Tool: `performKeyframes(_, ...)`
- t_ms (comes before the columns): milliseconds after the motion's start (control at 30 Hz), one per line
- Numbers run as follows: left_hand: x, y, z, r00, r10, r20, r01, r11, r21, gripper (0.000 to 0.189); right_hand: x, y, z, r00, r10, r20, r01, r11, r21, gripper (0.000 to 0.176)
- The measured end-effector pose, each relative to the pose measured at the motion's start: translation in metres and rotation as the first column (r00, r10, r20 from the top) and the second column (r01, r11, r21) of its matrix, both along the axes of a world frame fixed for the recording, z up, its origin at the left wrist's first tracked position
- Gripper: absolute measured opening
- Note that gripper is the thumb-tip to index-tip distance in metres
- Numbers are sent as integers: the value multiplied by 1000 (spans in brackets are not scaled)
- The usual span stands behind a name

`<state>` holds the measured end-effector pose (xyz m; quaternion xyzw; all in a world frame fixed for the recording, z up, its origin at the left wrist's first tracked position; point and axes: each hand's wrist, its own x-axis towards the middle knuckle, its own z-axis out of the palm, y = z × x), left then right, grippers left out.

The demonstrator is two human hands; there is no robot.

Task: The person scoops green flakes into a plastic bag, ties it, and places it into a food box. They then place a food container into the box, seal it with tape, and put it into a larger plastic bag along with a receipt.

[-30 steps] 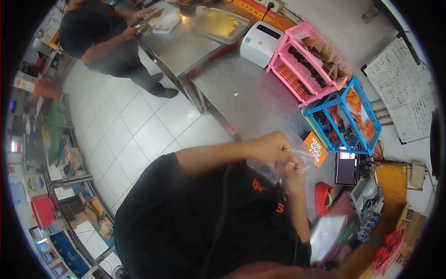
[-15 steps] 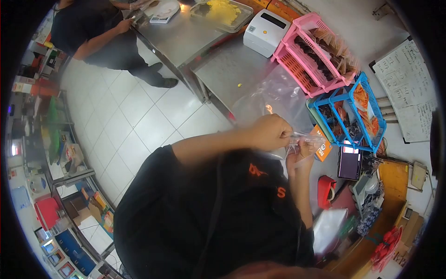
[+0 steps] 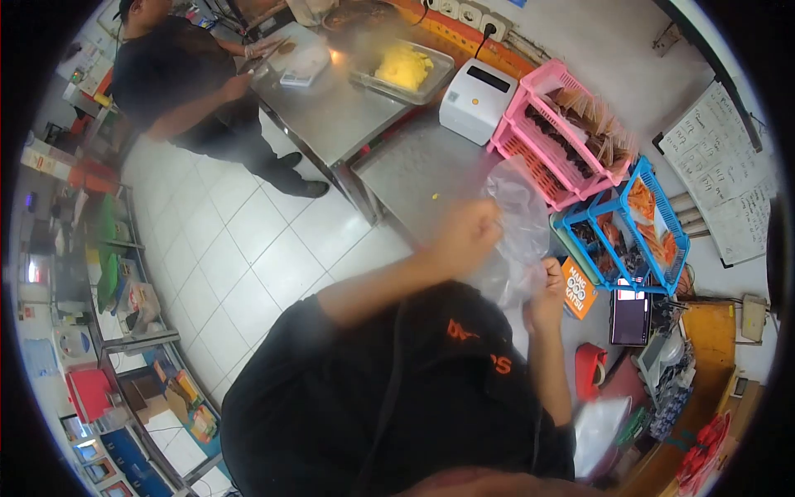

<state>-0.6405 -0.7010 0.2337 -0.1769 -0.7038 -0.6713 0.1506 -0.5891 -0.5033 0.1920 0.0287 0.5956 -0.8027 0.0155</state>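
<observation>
A large clear plastic bag (image 3: pixel 520 217), crinkled and see-through, spreads between my hands in front of my chest. My left hand (image 3: pixel 472 236) is closed in a fist at the bag's left edge and is somewhat blurred. The closed fingers of my right hand (image 3: pixel 543 291) pinch the lower right part of the bag. Just right of that hand stands an orange box (image 3: pixel 578 288) with white lettering.
Pink (image 3: pixel 530 178) and blue (image 3: pixel 590 248) basket racks hold packets beside a white label printer (image 3: pixel 478 101). A phone (image 3: pixel 629 319) and red tape dispenser (image 3: pixel 590 370) lie nearby. Another person (image 3: pixel 178 79) works at a steel table with a tray of yellow food (image 3: pixel 403 68).
My hands have moved apart, the left one up and leftward, the right one slightly down. The bunched plastic is now stretched out wider between them. The view has shifted.
</observation>
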Motion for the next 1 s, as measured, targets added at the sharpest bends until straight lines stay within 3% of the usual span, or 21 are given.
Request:
performKeyframes(33,-4,-3,4,1000,-4,-4,4,1000,-2,17,-6,3,2,995,-57,77,57,998,8,19)
performKeyframes(67,-5,-4,9,983,-141,122,110,967,228,17,-10,6,7,995,-64,78,64,998,8,19)
performKeyframes(100,-3,-4,14,929,-302,214,177,870,459,17,-12,10,14,994,-83,-64,104,871,480,19)
performKeyframes(133,-1,-2,17,922,-321,218,191,865,464,17,-15,14,18,981,-38,-190,181,529,829,18)
performKeyframes(167,1,1,18,848,-442,292,214,790,575,15,-19,13,18,980,-68,-189,195,543,817,16)
performKeyframes(233,7,8,16,713,-608,348,244,681,690,14,-31,12,21,883,-76,-463,383,686,618,20)
performKeyframes(267,9,7,13,770,-538,341,339,799,496,15,-35,10,29,934,-213,-286,320,856,406,23)
performKeyframes(300,10,7,10,824,-480,301,407,871,274,16,-35,9,42,951,-297,-81,306,943,134,27)
performKeyframes(333,8,6,2,796,-523,306,445,847,289,16,-30,5,58,937,-343,-72,350,925,148,27)
performKeyframes(400,-9,-1,-18,948,-204,244,270,922,-278,28,-23,-5,82,954,-294,57,298,915,-273,30)
performKeyframes(433,-19,-6,-21,969,-156,192,203,945,-257,27,-16,-4,80,947,-316,63,321,907,-273,30)
performKeyframes(500,-39,-17,-21,996,-38,83,55,978,-203,28,-5,-6,71,999,-16,39,30,920,-391,27)
performKeyframes(533,-47,-22,-16,999,29,26,-24,986,-163,29,-2,-9,62,999,-29,44,44,919,-392,27)
performKeyframes(567,-55,-30,-14,999,21,28,-16,986,-164,29,-1,-14,51,994,-81,-76,80,997,-15,26)
performKeyframes(600,-63,-40,-12,984,160,-76,-176,911,-372,30,-1,-16,45,976,-80,-203,150,922,357,25)
performKeyframes(633,-67,-48,-10,941,267,-207,-337,769,-543,31,3,-16,51,990,-48,-134,106,875,472,23)
performKeyframes(667,-67,-51,-8,944,257,-207,-330,769,-548,31,5,-15,51,990,-57,-133,113,877,467,23)
performKeyframes(733,-66,-54,-5,845,207,-493,-506,607,-613,28,7,-8,50,961,-64,-270,250,622,742,18)
performKeyframes(867,-57,-48,-9,789,120,-603,-545,591,-595,23,6,7,39,945,-235,-226,326,692,644,14)
performKeyframes(933,-52,-42,-10,754,93,-650,-598,507,-621,15,3,7,41,915,-299,-270,402,716,570,14)
performKeyframes(1000,-37,-20,-2,726,123,-677,-636,494,-593,17,-1,10,48,814,-312,-490,580,455,675,16)
